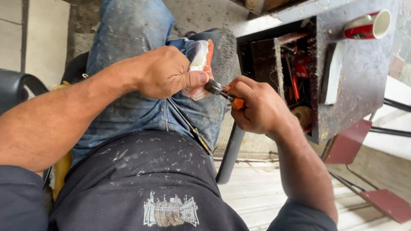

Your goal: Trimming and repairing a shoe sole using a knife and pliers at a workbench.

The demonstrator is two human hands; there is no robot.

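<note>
Pliers (222,91) with orange handles, squeezed in the closed right hand (257,107), bite at a white and orange piece (199,60) pinched by the left hand (165,70) over the thigh, so a slip could nip that thumb

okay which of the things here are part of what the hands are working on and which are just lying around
In hand:
left hand gripping the white-and-orange piece
right hand holding orange-handled pliers

Lying about:
red-and-white mug
tools in the open box
dusty workbench
</note>
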